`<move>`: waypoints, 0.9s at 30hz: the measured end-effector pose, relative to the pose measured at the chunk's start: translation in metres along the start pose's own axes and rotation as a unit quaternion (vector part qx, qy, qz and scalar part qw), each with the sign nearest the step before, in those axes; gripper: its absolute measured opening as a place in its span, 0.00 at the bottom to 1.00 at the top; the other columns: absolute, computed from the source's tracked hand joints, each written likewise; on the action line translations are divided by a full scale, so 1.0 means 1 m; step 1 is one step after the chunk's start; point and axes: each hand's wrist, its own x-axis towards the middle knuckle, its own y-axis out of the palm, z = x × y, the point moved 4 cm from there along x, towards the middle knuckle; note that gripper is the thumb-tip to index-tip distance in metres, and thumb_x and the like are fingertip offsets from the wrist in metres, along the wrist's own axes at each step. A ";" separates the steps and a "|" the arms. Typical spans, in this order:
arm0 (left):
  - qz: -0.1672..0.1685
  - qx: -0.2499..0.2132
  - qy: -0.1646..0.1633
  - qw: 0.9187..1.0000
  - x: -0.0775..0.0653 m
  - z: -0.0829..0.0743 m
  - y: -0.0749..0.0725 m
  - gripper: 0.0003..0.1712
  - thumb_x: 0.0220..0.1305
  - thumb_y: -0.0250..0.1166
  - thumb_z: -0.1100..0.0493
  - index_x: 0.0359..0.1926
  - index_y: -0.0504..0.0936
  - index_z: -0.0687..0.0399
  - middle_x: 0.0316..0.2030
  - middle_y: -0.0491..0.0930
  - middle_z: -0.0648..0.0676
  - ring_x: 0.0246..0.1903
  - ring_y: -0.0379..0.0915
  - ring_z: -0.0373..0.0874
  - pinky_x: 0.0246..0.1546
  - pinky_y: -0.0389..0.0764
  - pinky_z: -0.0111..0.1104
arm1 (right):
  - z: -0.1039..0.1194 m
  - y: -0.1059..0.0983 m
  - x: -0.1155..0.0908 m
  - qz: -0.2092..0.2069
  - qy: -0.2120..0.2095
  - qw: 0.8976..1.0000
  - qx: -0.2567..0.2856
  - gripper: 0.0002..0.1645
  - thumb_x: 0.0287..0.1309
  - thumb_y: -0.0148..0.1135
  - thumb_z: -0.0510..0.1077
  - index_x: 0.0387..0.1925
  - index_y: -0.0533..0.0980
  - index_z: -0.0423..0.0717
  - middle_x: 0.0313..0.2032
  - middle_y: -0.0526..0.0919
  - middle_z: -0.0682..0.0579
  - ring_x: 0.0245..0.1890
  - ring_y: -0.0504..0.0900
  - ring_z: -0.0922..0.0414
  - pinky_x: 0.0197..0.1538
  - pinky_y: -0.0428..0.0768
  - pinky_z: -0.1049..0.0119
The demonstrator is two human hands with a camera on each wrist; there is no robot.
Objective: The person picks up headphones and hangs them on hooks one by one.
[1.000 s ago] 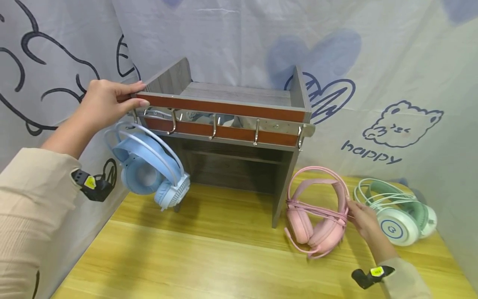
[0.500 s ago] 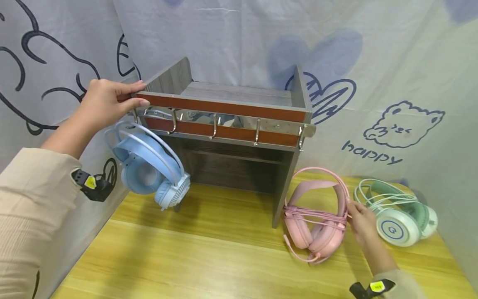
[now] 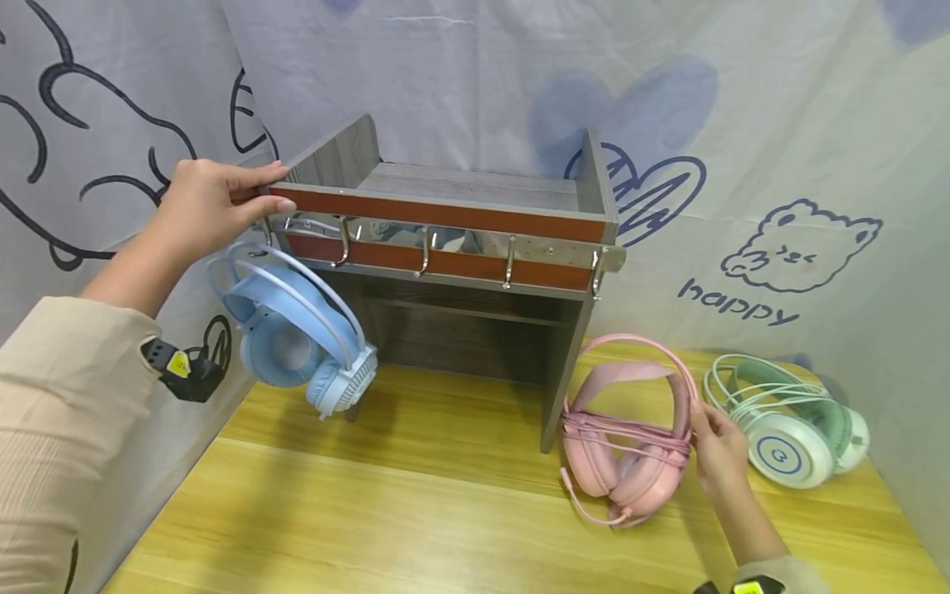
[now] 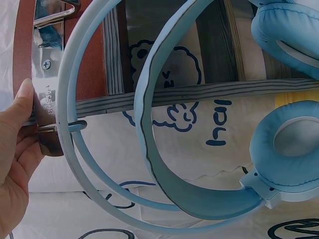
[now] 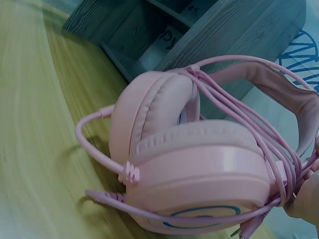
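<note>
Head view: pinching pink headphones (image 3: pixel 655 488) in a closed right grip (image 3: pixel 718 450)!
Clasping a grey shelf (image 3: pixel 475 183) in the left grip (image 3: pixel 204 198), just above blue headphones (image 3: pixel 300 307) on a hook (image 4: pixel 79 126).

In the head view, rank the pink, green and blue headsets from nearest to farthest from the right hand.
1. Pink headset: nearest, held by the right hand along its right side.
2. Green headset: just right of that hand, on the table.
3. Blue headset: farthest, hanging at far left.
</note>
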 end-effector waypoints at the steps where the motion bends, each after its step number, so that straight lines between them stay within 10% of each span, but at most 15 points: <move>1: 0.000 0.000 -0.001 1.000 0.000 0.000 0.000 0.25 0.59 0.64 0.53 0.57 0.75 0.54 0.54 0.74 0.62 0.23 0.58 0.07 0.22 0.62 0.12 | -0.001 0.000 -0.001 -0.005 0.000 1.000 -0.002 0.16 0.64 0.54 0.44 0.21 0.77 0.65 0.23 0.77 0.66 0.28 0.74 0.71 0.35 0.76 0.81; 27: -0.004 -0.019 0.000 1.000 -0.001 0.000 0.000 0.25 0.58 0.64 0.52 0.57 0.75 0.54 0.54 0.74 0.63 0.24 0.59 0.06 0.23 0.63 0.10 | -0.002 -0.011 -0.024 -0.065 -0.063 0.996 0.007 0.10 0.65 0.52 0.42 0.29 0.74 0.57 0.24 0.76 0.64 0.25 0.76 0.71 0.34 0.77 0.83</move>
